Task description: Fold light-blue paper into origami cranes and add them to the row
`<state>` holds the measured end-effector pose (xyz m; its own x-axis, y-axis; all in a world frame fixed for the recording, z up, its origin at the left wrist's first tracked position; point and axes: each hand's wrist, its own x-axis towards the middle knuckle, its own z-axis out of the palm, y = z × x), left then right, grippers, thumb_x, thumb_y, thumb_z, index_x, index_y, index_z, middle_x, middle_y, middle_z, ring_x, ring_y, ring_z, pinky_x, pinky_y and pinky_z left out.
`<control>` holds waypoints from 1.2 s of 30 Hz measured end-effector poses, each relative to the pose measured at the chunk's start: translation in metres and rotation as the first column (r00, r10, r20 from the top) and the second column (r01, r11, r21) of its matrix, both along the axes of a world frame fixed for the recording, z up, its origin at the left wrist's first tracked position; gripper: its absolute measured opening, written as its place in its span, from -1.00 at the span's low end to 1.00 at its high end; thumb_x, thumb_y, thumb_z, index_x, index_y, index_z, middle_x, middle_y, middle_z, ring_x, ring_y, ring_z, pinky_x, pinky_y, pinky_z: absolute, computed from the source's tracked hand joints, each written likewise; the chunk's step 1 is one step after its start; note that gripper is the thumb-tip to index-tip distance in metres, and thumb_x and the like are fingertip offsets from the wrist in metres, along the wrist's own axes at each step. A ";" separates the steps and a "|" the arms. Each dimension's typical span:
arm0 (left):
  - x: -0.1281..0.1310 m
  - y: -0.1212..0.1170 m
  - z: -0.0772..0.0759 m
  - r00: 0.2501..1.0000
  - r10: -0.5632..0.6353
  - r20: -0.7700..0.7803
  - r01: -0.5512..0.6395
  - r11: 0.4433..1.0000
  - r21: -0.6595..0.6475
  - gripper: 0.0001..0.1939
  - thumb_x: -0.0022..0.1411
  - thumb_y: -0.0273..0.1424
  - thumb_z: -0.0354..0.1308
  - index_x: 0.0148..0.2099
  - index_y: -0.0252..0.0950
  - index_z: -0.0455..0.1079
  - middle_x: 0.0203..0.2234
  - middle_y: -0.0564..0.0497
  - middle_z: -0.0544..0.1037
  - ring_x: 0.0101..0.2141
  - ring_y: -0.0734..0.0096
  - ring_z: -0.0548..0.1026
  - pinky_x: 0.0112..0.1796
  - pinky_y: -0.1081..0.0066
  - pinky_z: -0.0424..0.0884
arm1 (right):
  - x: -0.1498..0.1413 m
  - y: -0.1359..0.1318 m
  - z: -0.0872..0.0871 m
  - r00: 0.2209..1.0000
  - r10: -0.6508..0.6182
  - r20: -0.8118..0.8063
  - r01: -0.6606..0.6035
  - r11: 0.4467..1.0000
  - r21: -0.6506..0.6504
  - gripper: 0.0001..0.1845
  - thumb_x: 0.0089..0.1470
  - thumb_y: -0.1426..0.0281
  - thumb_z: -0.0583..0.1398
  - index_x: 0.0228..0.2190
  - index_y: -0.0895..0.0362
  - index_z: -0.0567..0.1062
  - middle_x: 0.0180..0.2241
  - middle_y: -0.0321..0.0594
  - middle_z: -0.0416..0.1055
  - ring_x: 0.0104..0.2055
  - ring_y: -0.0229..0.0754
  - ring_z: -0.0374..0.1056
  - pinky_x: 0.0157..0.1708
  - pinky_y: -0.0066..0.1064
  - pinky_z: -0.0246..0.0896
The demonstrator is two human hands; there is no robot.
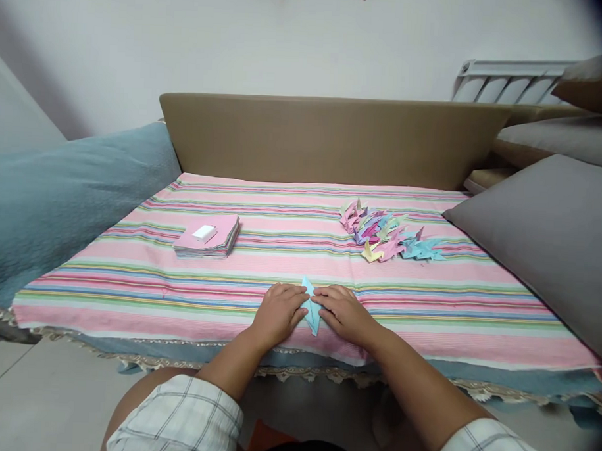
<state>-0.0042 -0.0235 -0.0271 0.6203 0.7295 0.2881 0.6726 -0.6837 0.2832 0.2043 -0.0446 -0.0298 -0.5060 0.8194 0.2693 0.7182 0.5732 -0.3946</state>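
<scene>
A light blue folded paper (310, 309), a narrow kite shape, lies on the striped cloth (180, 293) near its front edge. My left hand (278, 312) presses down on the paper's left side with fingers curled together. My right hand (345, 311) presses on its right side the same way. Both hands meet over the paper, and only its pointed top and lower tip show between them.
A stack of pink square paper (209, 237) with a small white object (204, 233) on top lies at the left. A pile of several folded paper cranes (387, 234) sits at the right. Grey cushions (552, 241) flank the right, a teal blanket (60, 197) the left.
</scene>
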 end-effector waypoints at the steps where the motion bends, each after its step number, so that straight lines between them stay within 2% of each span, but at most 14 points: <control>1: 0.000 -0.001 -0.001 1.000 0.008 -0.005 -0.008 1.000 0.009 -0.67 0.22 -0.30 0.05 0.05 -0.13 0.34 0.03 0.00 0.43 0.02 0.23 0.31 0.06 0.12 0.13 | 0.000 -0.001 0.000 1.000 -0.009 -0.006 0.009 1.000 -0.002 -0.63 0.13 0.38 0.06 -0.01 0.04 0.39 0.01 -0.15 0.34 0.05 -0.09 0.15 0.05 -0.15 -0.01; 9: 0.001 -0.003 0.001 0.999 0.019 -0.037 -0.018 0.999 0.031 -0.67 0.22 -0.29 0.06 0.04 -0.16 0.33 0.04 -0.01 0.42 0.03 0.22 0.30 0.06 0.13 0.12 | -0.006 -0.006 -0.001 0.993 -0.061 -0.100 0.059 0.998 -0.023 -0.84 0.05 0.37 0.14 -0.27 0.08 0.42 -0.03 -0.17 0.36 0.03 -0.10 0.17 0.03 -0.17 0.00; 14: -0.001 -0.004 0.005 0.998 -0.015 -0.066 0.015 1.000 0.005 -0.59 0.18 -0.25 0.11 0.08 -0.17 0.30 0.07 -0.01 0.39 0.06 0.21 0.28 0.07 0.13 0.12 | -0.011 -0.009 -0.003 0.987 -0.115 -0.112 0.111 0.993 -0.039 -0.85 -0.02 0.32 0.19 -0.33 0.07 0.40 -0.04 -0.15 0.35 0.03 -0.05 0.16 0.01 -0.13 0.00; 21: 0.000 -0.005 0.003 0.998 0.010 -0.067 -0.008 1.000 0.025 -0.59 0.16 -0.25 0.14 0.07 -0.16 0.29 0.06 0.00 0.39 0.06 0.22 0.28 0.07 0.13 0.12 | -0.012 -0.010 -0.004 0.989 -0.111 -0.099 0.107 0.993 -0.041 -0.76 -0.12 0.34 0.23 -0.32 0.06 0.38 -0.02 -0.14 0.32 0.04 -0.01 0.15 0.02 -0.12 -0.02; 36: 0.003 -0.009 0.002 0.997 0.028 -0.071 -0.023 0.998 0.067 -0.59 0.15 -0.22 0.13 0.04 -0.17 0.30 0.05 -0.02 0.39 0.05 0.21 0.27 0.08 0.11 0.09 | -0.011 -0.013 -0.005 0.994 -0.098 -0.052 0.097 0.995 -0.031 -0.65 -0.19 0.32 0.26 -0.28 0.06 0.36 0.02 -0.15 0.28 0.06 0.00 0.12 0.05 -0.11 -0.05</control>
